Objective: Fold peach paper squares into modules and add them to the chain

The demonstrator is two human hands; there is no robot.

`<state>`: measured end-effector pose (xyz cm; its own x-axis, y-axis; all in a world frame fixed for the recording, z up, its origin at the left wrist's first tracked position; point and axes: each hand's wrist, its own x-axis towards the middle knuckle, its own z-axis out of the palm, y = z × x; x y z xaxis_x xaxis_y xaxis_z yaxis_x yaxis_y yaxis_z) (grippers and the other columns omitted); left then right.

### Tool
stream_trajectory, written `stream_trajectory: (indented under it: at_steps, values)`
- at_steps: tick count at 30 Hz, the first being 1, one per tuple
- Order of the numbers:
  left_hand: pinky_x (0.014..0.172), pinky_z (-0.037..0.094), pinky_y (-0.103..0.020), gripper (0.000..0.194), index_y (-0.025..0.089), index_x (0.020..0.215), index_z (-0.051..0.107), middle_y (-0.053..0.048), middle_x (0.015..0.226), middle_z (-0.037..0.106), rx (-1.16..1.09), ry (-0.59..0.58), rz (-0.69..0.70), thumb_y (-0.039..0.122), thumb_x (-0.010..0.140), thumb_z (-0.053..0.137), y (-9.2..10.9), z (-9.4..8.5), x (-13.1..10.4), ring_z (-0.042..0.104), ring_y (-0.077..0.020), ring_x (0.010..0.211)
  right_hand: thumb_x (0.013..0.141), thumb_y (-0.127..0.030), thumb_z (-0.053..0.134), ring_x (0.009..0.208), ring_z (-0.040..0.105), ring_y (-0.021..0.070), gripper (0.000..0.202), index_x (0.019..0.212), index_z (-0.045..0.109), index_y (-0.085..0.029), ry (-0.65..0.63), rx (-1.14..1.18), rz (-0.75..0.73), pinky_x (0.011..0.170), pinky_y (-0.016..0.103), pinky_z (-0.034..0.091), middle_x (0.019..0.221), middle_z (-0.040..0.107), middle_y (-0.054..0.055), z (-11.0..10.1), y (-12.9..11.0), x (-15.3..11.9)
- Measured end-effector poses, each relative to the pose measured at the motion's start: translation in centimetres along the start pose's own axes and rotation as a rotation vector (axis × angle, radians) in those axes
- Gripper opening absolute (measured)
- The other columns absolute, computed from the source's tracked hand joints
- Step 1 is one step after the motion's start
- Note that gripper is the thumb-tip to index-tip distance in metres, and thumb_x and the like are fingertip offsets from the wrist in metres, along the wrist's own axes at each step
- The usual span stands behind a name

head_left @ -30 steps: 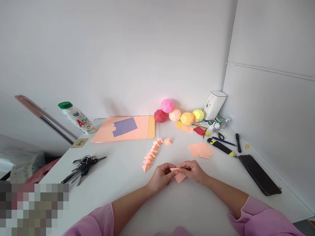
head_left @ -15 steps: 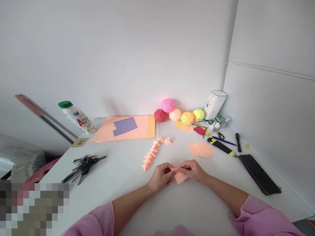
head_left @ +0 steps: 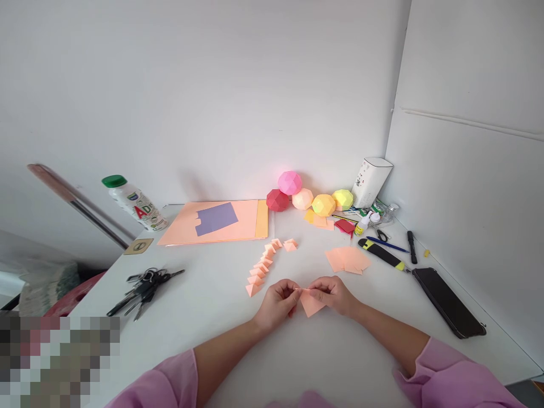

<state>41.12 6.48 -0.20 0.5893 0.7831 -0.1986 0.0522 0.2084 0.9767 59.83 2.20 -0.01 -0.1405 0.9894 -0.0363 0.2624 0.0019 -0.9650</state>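
A small peach paper square (head_left: 312,305) is held between my two hands, with one corner hanging down towards me. My left hand (head_left: 278,305) pinches its upper left edge between thumb and fingers. On the other side, my right hand (head_left: 334,296) grips the upper right edge the same way. Just beyond my left hand runs a row of folded peach paper pieces (head_left: 260,271), with a separate folded piece (head_left: 290,245) to its right. Flat peach paper squares (head_left: 347,259) lie overlapping beyond my right hand.
Faceted paper balls (head_left: 302,198) sit against the back wall. Large paper sheets (head_left: 212,224) and a bottle (head_left: 135,203) stand back left; keys (head_left: 148,286) lie left. A utility knife (head_left: 381,254), scissors (head_left: 382,235), glue bottle (head_left: 362,223) and phone (head_left: 448,302) are on the right.
The paper's top edge, which stuck out towards the left before, now shows less between my thumbs. My left fingers have shifted slightly; the things on the table stay put.
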Motion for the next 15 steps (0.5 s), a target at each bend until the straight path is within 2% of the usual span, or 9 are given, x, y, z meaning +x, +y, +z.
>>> stream_trajectory:
  at_steps: [15]
  values:
    - [0.044,0.033,-0.020,0.023,0.018,0.069,0.048,0.007,0.047,0.044,-0.036,0.008,0.009,0.039,0.076,0.056,0.14,-0.08,-0.02,0.041,-0.0075,0.042,0.078,-0.040,0.060,0.057,0.048,0.0115,0.026,0.081,0.068,-0.015,0.005,0.019,-0.014,0.053,0.024,0.039,0.066,0.059,0.002,0.01,0.66,0.09]
